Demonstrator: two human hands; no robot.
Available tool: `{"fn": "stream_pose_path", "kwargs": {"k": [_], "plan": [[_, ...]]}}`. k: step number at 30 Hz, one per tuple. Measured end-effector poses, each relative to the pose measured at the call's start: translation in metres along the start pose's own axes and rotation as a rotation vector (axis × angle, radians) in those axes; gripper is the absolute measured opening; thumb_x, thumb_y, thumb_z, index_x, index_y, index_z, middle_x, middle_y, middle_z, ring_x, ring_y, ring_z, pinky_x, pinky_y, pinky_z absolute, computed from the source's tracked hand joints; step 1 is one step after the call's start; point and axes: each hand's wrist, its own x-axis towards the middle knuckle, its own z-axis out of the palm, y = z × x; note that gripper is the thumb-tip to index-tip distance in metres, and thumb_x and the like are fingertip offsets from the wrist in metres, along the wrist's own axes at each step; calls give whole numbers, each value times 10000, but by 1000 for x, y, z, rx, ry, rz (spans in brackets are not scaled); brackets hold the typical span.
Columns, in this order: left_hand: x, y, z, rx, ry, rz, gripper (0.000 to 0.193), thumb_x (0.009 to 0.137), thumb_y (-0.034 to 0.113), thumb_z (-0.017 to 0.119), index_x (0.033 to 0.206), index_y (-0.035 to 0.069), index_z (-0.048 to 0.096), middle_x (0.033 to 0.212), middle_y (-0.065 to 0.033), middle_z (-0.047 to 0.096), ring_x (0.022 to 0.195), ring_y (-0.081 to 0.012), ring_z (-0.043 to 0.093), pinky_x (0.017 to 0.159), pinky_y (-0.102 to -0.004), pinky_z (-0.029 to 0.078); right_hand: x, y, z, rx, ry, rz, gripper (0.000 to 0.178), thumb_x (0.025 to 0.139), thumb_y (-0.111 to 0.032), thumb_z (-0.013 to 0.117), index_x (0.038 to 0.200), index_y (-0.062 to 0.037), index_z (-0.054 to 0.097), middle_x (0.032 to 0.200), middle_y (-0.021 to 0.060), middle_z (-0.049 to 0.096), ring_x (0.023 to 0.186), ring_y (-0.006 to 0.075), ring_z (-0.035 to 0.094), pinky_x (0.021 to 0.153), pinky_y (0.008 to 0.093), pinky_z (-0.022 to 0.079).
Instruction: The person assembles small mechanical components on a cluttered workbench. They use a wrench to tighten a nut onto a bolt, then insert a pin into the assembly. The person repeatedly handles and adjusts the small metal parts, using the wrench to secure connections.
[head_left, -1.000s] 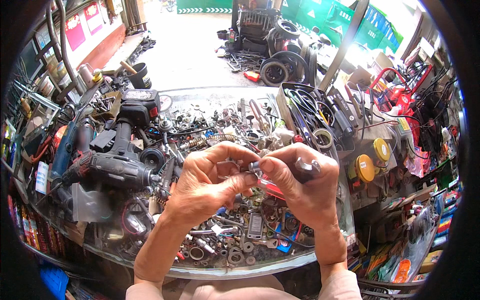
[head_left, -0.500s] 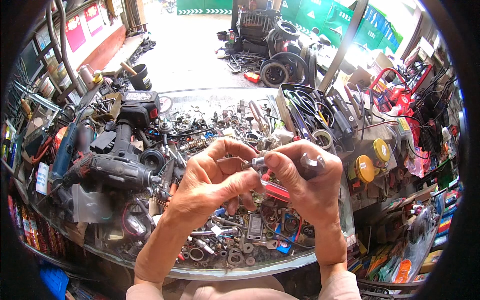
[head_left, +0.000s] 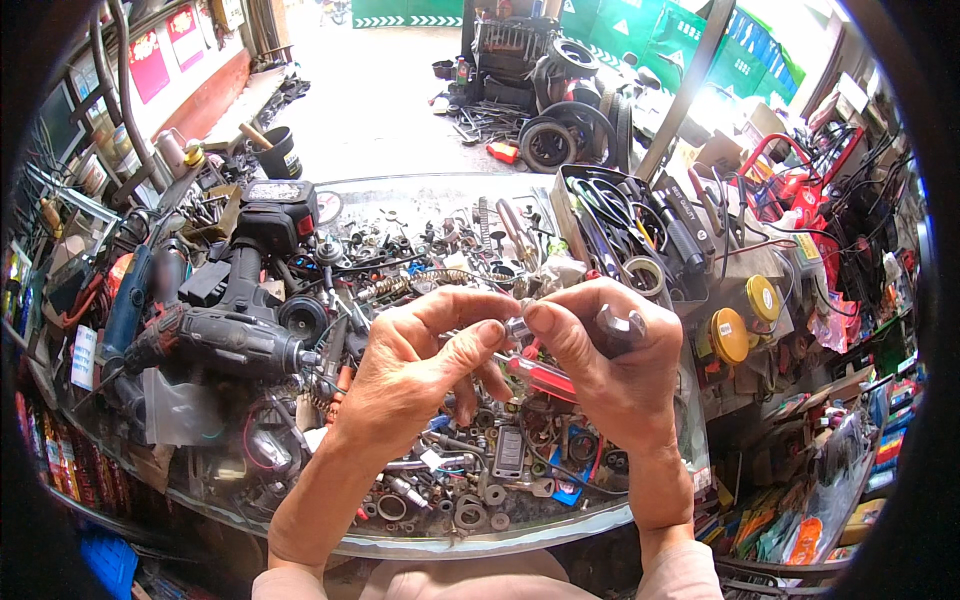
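two hands [head_left: 410, 365] above cluttered glass counter [head_left: 440, 546], wheels [head_left: 548, 146] beyond

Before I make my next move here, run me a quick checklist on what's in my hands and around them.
1. Small silver part secured: ok, under the thumb of your right hand.
2. Left hand gripping that part: cannot tell; thumb is beside its end.
3. Open-ended metal tool head at your right hand: ok, in view.
4. Black power tool away from both hands: ok, lying off to the left.
5. Clutter-free surface below: not ok, loose metal parts everywhere.
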Motion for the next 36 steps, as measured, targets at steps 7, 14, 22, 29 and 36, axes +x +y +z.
{"fn": "stream_pose_path", "kwargs": {"k": [7,14,22,29,36], "plan": [[0,0,-3,-14,-9,-14,251,874,142,641,1038,-10,527,820,-126,653,606,-141,649,420,-181,428,-1,-6,1,8,35,19,203,850,-189,694,791,3,661,570,-24,555,532,23,468,463,196,364],[3,-2,-6,-199,-98,-88,216,916,176,581,1028,-5,538,802,-160,672,564,-142,641,407,-187,416,-1,-6,1,39,48,0,182,851,-166,690,798,6,663,591,-21,565,540,24,474,469,196,370],[2,-1,-6,-282,-114,-101,241,870,126,646,1044,-4,541,822,-141,669,594,-150,651,403,-187,415,-1,-5,0,37,-14,62,196,806,-141,735,847,29,646,699,31,647,633,40,581,530,168,447],[1,-4,-2,-95,-46,20,217,862,132,660,1010,-11,591,823,-103,668,613,-135,653,411,-185,432,-4,-7,4,-40,-19,46,210,789,-147,756,826,15,627,697,14,632,604,15,529,491,164,411],[-1,-5,-3,-78,2,61,211,884,113,626,1038,-32,619,776,-113,673,588,-131,649,408,-192,436,-6,2,10,-1,17,-68,223,808,-165,733,892,15,631,685,21,615,587,29,504,495,180,382]]}}
